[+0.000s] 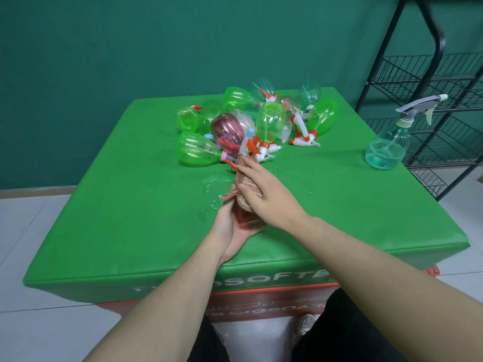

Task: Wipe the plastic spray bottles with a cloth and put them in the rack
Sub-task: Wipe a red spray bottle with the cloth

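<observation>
1. Brown cloth [247, 184] wraps the bottle [247, 220] I'm wiping, held above the table [130, 205].
2. L hand [230, 231] cups its base to steady it.
3. R hand [264, 192] presses cloth on w/ fingers curled round.
4. Rack [428, 105] at right, no bottles seen in it yet; pile [251, 121] waits behind.

the bottle pile [251, 121] crowds the surface [130, 205] behind my hands; green stays bare left and near of the pile, and between it and the upright sprayer [389, 145].
</observation>
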The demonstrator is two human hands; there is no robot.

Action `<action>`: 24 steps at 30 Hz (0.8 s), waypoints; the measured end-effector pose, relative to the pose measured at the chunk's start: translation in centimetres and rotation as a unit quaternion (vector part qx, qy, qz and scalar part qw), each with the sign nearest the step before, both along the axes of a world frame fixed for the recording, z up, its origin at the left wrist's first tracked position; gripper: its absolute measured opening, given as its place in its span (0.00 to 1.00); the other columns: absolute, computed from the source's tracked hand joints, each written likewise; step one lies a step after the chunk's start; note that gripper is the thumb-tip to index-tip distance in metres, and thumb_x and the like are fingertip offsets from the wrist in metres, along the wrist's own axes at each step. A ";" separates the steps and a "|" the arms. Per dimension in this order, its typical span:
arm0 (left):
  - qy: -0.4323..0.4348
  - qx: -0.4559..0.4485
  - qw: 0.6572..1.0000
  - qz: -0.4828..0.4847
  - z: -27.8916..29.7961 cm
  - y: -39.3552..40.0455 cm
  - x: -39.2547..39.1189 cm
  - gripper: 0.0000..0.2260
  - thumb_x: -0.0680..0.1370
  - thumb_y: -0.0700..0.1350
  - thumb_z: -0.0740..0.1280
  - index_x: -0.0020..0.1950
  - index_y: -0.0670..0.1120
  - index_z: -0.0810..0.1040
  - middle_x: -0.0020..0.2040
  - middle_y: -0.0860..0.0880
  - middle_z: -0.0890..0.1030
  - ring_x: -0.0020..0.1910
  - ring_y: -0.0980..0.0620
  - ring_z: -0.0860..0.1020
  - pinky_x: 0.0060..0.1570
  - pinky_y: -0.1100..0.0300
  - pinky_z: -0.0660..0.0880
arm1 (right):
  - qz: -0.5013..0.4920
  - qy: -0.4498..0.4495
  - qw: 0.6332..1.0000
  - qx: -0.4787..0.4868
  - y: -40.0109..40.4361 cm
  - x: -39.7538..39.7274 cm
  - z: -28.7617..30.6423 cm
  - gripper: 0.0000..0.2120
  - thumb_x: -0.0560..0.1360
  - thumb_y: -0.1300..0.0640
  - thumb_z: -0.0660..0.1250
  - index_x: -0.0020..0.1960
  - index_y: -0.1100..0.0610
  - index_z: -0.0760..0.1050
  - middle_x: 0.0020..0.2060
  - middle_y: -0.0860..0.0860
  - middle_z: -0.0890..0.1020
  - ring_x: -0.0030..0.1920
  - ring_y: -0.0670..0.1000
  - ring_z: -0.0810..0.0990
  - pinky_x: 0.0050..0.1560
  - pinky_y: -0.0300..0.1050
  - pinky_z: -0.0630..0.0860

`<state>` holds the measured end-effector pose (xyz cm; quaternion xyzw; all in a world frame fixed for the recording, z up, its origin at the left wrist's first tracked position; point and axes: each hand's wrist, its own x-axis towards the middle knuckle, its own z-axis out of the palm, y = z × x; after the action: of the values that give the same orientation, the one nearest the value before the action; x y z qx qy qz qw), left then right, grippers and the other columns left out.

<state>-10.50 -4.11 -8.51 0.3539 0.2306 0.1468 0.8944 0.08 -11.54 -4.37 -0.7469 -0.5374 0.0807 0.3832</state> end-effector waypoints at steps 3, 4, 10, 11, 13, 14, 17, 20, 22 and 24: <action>-0.002 -0.004 1.000 0.002 0.1 -0.1 0.1 0.20 0.86 0.56 0.54 0.61 0.48 0.83 0.60 0.43 0.84 0.56 0.46 0.84 0.62 0.41 0.76 | -0.007 -0.013 1.000 0.006 -0.3 -0.5 -0.6 0.24 0.81 0.45 0.60 0.76 0.50 0.70 0.79 0.46 0.64 0.79 0.46 0.60 0.79 0.53 0.59; -0.007 -0.009 1.000 0.005 0.1 -0.1 0.1 0.22 0.85 0.58 0.55 0.58 0.49 0.85 0.59 0.43 0.84 0.56 0.47 0.84 0.61 0.42 0.76 | -0.003 -0.032 0.999 0.011 -0.6 -0.7 -0.8 0.24 0.81 0.45 0.59 0.75 0.51 0.71 0.78 0.47 0.65 0.79 0.48 0.60 0.79 0.54 0.59; 0.001 -0.029 0.999 0.032 0.0 -0.2 0.0 0.29 0.81 0.65 0.58 0.69 0.45 0.79 0.66 0.40 0.81 0.63 0.45 0.81 0.60 0.52 0.80 | 0.031 -0.145 0.987 0.052 -2.8 -2.5 -2.4 0.22 0.81 0.49 0.61 0.72 0.55 0.73 0.78 0.52 0.66 0.81 0.56 0.54 0.79 0.60 0.56; 0.004 -0.031 0.999 0.023 0.2 -0.3 -0.1 0.31 0.80 0.66 0.59 0.69 0.44 0.79 0.66 0.40 0.81 0.63 0.45 0.81 0.60 0.52 0.80 | 0.036 -0.160 0.985 0.052 -3.2 -2.7 -2.8 0.21 0.81 0.50 0.62 0.73 0.54 0.73 0.78 0.52 0.66 0.81 0.56 0.53 0.78 0.61 0.57; 0.006 -0.030 0.999 0.009 0.4 -0.3 -0.2 0.31 0.79 0.67 0.59 0.64 0.43 0.81 0.61 0.40 0.84 0.56 0.46 0.84 0.49 0.54 0.84 | 0.047 -0.191 0.979 0.051 -3.9 -2.9 -3.5 0.21 0.82 0.52 0.63 0.74 0.53 0.71 0.79 0.51 0.65 0.81 0.56 0.53 0.77 0.63 0.58; 0.008 -0.025 1.000 0.003 0.3 -0.2 -0.2 0.30 0.78 0.67 0.59 0.62 0.43 0.82 0.57 0.41 0.85 0.52 0.47 0.85 0.44 0.57 0.83 | 0.052 -0.204 0.976 0.054 -4.2 -2.9 -3.9 0.21 0.82 0.53 0.63 0.75 0.52 0.71 0.78 0.51 0.65 0.81 0.56 0.53 0.77 0.65 0.59; 0.025 -0.014 1.000 0.005 0.2 -0.1 -0.3 0.34 0.73 0.67 0.64 0.64 0.40 0.81 0.60 0.38 0.83 0.52 0.45 0.85 0.46 0.57 0.83 | 0.058 -0.226 0.969 0.077 -5.1 -3.0 -4.9 0.20 0.82 0.56 0.64 0.75 0.52 0.71 0.77 0.52 0.67 0.81 0.58 0.57 0.74 0.66 0.63; 0.032 -0.026 0.999 0.033 0.1 -0.2 -0.2 0.47 0.66 0.68 0.76 0.76 0.40 0.69 0.67 0.35 0.78 0.60 0.38 0.81 0.48 0.51 0.83 | 0.061 -0.230 0.967 0.096 -5.8 -2.9 -5.5 0.21 0.82 0.56 0.65 0.74 0.53 0.72 0.77 0.51 0.68 0.80 0.58 0.58 0.74 0.65 0.64; 0.027 -0.009 0.999 0.033 -0.1 -0.3 0.0 0.53 0.62 0.67 0.80 0.78 0.42 0.66 0.68 0.34 0.77 0.63 0.36 0.79 0.51 0.47 0.83 | 0.057 -0.221 0.968 0.101 -6.1 -2.7 -5.3 0.22 0.81 0.55 0.66 0.75 0.52 0.71 0.78 0.51 0.67 0.80 0.57 0.57 0.76 0.63 0.63; 0.032 0.029 0.999 0.028 -0.3 -0.3 0.1 0.51 0.61 0.68 0.79 0.76 0.43 0.68 0.68 0.35 0.78 0.65 0.36 0.78 0.56 0.45 0.82 | 0.042 -0.206 0.973 0.095 -5.9 -2.3 -4.7 0.24 0.81 0.52 0.65 0.76 0.51 0.69 0.79 0.50 0.64 0.81 0.56 0.55 0.78 0.60 0.59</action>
<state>-10.37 -4.45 -8.82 0.3778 0.2650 0.1672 0.8712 -2.26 -17.39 -9.04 -0.6842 -0.6410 -0.1100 0.3300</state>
